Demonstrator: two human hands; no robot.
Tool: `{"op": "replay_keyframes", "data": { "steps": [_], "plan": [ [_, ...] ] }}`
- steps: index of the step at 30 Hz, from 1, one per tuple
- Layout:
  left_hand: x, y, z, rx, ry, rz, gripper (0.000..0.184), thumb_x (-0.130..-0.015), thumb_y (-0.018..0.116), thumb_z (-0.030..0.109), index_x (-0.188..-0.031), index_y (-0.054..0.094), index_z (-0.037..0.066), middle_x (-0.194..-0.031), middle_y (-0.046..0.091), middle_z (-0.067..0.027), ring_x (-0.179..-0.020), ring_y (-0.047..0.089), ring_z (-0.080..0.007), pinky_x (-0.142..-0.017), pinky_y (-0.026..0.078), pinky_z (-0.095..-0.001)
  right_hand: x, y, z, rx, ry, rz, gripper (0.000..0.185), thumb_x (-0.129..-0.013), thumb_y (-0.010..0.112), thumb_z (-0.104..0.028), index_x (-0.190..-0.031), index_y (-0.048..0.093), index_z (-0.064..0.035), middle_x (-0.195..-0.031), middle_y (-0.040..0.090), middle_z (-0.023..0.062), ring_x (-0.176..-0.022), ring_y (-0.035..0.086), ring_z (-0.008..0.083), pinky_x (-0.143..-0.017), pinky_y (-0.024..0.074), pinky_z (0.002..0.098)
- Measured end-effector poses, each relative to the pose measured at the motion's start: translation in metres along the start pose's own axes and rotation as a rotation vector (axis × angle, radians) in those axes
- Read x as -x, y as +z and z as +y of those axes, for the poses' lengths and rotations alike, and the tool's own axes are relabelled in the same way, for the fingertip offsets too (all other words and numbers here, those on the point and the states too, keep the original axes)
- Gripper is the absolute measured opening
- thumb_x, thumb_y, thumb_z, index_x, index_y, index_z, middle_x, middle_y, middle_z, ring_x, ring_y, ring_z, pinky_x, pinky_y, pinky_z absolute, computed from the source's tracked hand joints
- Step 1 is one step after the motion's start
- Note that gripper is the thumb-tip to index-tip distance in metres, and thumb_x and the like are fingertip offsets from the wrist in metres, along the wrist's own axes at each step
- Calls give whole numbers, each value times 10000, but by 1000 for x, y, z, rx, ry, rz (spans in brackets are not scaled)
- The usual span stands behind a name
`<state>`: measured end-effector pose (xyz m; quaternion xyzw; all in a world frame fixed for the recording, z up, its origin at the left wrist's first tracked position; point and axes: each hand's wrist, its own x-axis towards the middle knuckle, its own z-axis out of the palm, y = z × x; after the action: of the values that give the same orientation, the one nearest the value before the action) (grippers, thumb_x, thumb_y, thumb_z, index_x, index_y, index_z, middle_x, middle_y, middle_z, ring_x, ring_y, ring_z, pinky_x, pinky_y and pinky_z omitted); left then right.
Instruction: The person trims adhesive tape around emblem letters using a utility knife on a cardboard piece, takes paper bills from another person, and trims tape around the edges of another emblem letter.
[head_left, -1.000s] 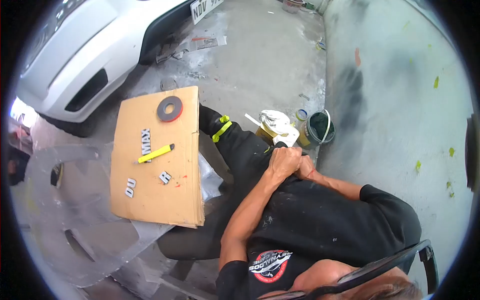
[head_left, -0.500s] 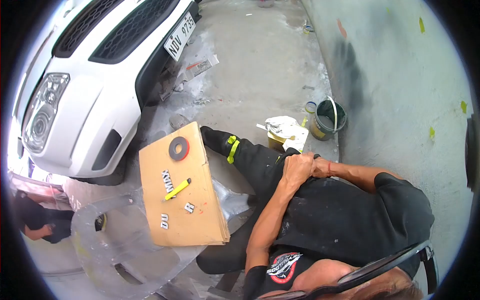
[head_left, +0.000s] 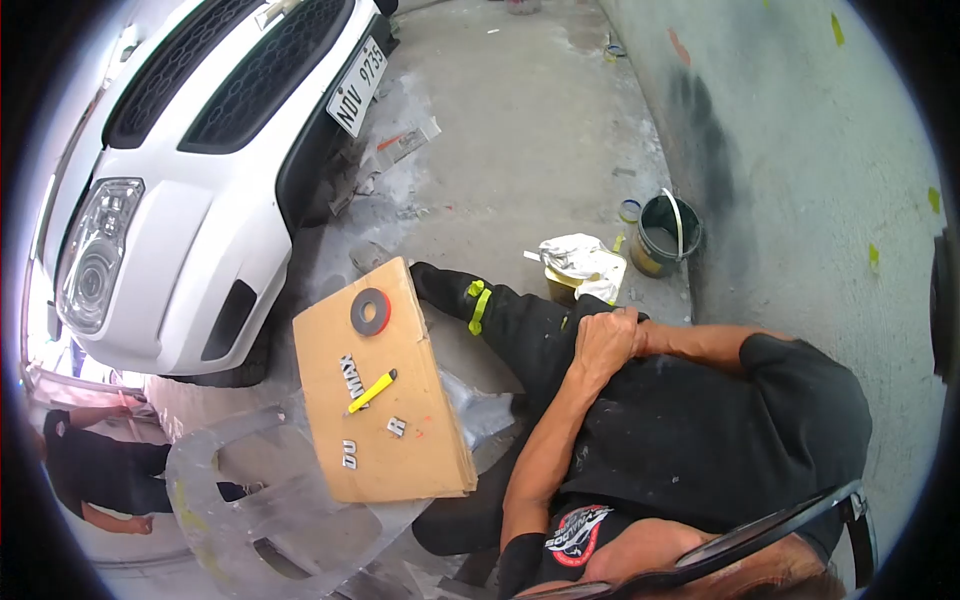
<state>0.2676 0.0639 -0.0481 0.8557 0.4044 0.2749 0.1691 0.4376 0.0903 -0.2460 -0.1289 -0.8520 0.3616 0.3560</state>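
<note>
My left hand rests at my lap, fingers curled, laid against my right hand. Most of the right hand is hidden behind it, so its fingers do not show. Whether cloth or anything else is gripped between them I cannot make out. Left of my hands is a cardboard sheet. On it lie a roll of grey tape with a red edge, a yellow box cutter and silver emblem letters: MAX, partly covered by the cutter, R and DU. Neither hand touches these.
A white car with a number plate stands at left. Beyond my lap are a white cloth on a yellow container and a dark bucket by the wall. A translucent plastic chair and another person are lower left.
The view has shifted slightly, so the cardboard and car sit a little further right and lower. More of the other person shows at left. My hands stay together.
</note>
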Motion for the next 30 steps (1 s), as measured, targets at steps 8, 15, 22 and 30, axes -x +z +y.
{"op": "replay_keyframes", "data": {
  "steps": [8,15,22,30],
  "plan": [
    [3,-1,-4,-167,-11,-42,86,-817,683,115,-806,676,30,-728,709,-149,-654,741,-335,-567,578,-452,-38,8,-19,-4,488,-178,414,-913,699,-293,-1255,674,-61,-1242,700,173,-1226,620,316,-996,477,422],
    [14,5,-5,-66,-97,-4,118,-808,679,153,-803,725,44,-742,735,-176,-677,751,-351,-589,585,-467,-44,-35,-47,-124,708,-407,435,-953,662,-285,-1311,648,-38,-1287,683,177,-1272,599,294,-1036,456,409],
    [31,11,-8,-96,-206,149,149,-787,667,161,-805,733,29,-735,723,-219,-689,743,-384,-598,572,-501,-73,-105,-106,92,705,-1017,510,-1008,597,-266,-1450,539,-17,-1333,663,200,-1299,590,325,-1065,454,433],
    [107,-55,7,329,-403,-150,278,-874,659,264,-990,786,47,-908,754,-175,-919,723,-393,-828,557,-511,-340,-145,-161,469,314,-670,286,-1014,592,-247,-1037,721,7,-864,707,241,-764,675,397,-708,527,442]
  ]
}}
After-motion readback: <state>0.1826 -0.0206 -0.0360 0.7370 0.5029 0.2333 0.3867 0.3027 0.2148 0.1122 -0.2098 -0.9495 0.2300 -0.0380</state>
